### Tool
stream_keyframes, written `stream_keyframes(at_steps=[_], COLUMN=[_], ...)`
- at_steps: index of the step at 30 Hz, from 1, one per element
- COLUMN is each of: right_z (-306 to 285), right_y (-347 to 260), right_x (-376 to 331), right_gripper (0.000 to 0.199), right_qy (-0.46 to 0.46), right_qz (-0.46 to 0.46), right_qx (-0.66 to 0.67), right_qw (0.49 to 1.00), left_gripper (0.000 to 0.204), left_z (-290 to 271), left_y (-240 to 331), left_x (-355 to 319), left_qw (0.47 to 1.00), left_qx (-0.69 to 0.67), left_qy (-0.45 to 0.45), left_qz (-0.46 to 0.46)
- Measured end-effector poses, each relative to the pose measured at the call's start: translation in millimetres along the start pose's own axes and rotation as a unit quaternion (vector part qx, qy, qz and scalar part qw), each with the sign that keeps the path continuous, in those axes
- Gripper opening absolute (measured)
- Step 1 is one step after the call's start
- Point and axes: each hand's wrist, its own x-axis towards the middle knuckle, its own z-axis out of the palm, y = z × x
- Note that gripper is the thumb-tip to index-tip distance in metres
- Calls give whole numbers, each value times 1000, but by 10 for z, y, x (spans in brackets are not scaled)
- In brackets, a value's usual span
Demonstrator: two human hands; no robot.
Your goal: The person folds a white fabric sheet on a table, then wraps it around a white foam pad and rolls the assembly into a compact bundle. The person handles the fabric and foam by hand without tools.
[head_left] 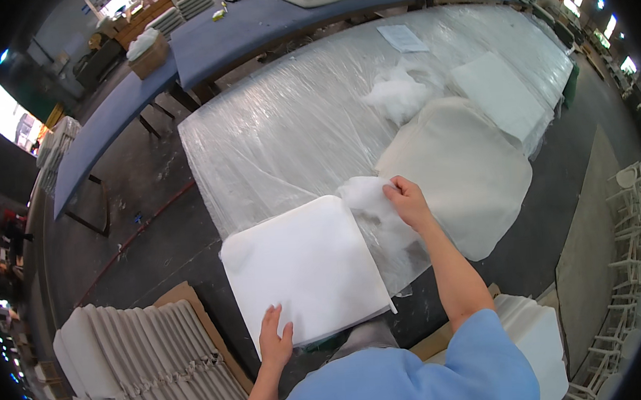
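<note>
A white square cushion point(306, 264) with rounded corners lies in front of me, its far edge over the plastic-covered table. My left hand point(275, 337) rests on its near left part with the fingers apart. To the right of the cushion, my right hand point(407, 200) pinches a tuft of white fibre stuffing point(368, 196). Beside that hand a cream-coloured cover or sheet of fabric point(467, 167) is spread out. Another clump of fluffy stuffing point(398, 93) sits farther back, beyond the fabric's far left edge.
Clear plastic film point(278, 121) covers the work table. A white sheet stack point(492, 87) and a paper point(402, 38) lie on it. Stacked cushions point(142, 354) stand at my left, white pieces point(531, 341) at my right. Blue tables point(249, 26) run behind; white chairs point(633, 260) line the right.
</note>
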Motion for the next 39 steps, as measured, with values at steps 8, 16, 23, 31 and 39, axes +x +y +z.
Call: stream_keyframes(at_steps=[8, 16, 23, 31, 39], right_z=[-9, 324, 149, 248, 594], right_y=[-810, -875, -767, -766, -771], right_x=[-909, -1463, -1667, -1683, -1672], right_gripper=[13, 18, 25, 27, 26], right_qy=[-235, -399, -337, -357, -403], right_qz=[8, 9, -25, -47, -64], right_qx=[168, 67, -111, -145, -157], right_qw=[957, 915, 935, 922, 899], left_gripper=[42, 62, 32, 37, 38], left_z=[-383, -291, -353, -444, -91], left_y=[387, 1386, 1222, 1111, 1294], left_x=[146, 731, 723, 686, 731], left_qw=[974, 859, 839, 824, 868], left_qx=[-224, -361, -289, -307, -143], left_qy=[-31, -358, -460, -476, -475], left_qz=[3, 65, -39, -15, -31])
